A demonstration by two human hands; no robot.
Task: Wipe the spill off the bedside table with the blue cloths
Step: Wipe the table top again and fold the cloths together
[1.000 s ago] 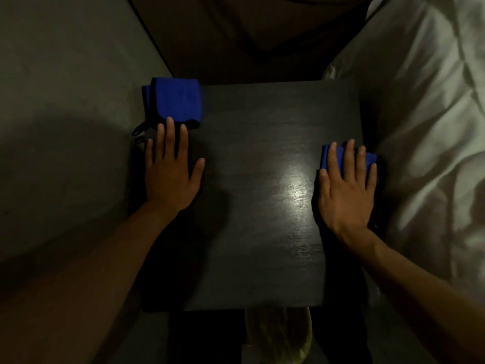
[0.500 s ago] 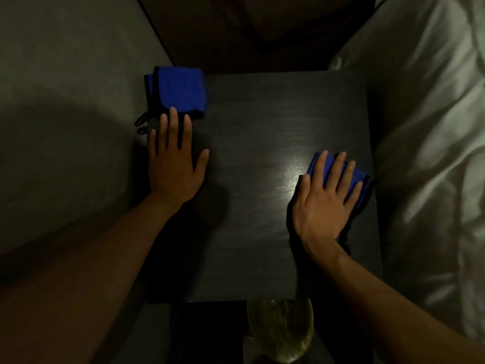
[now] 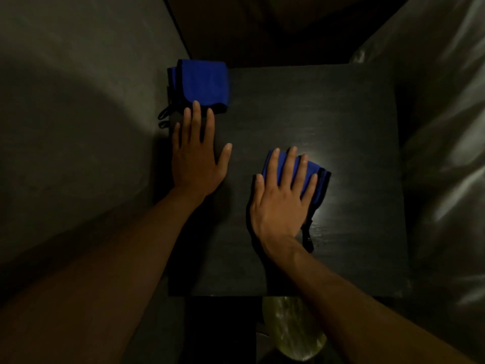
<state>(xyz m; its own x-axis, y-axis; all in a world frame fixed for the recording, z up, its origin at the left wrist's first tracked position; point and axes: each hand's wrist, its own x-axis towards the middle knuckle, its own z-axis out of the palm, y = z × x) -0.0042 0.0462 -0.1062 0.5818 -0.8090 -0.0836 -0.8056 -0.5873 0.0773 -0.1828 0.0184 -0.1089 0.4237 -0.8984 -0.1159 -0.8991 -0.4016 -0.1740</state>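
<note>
- A folded blue cloth (image 3: 295, 177) lies flat near the middle of the dark bench (image 3: 328, 106), right at the bright glare patch; no spill can be made out in this dim light.
- The right hand (image 3: 280, 203) presses on it with the palm, fingers spread and flat, not curled around it; its black edge trim trails toward the near side.
- A second blue cloth (image 3: 202, 85) sits folded at the far left corner, its long axis running near to far.
- The left hand (image 3: 196, 156) lies open and flat on the bench, holding nothing; its fingertips (image 3: 196, 106) just touch that cloth's near edge.
- So the second cloth lies straight ahead of the left hand, which is far nearer to it.
- White bedding (image 3: 446, 127) lies to the right.
</note>
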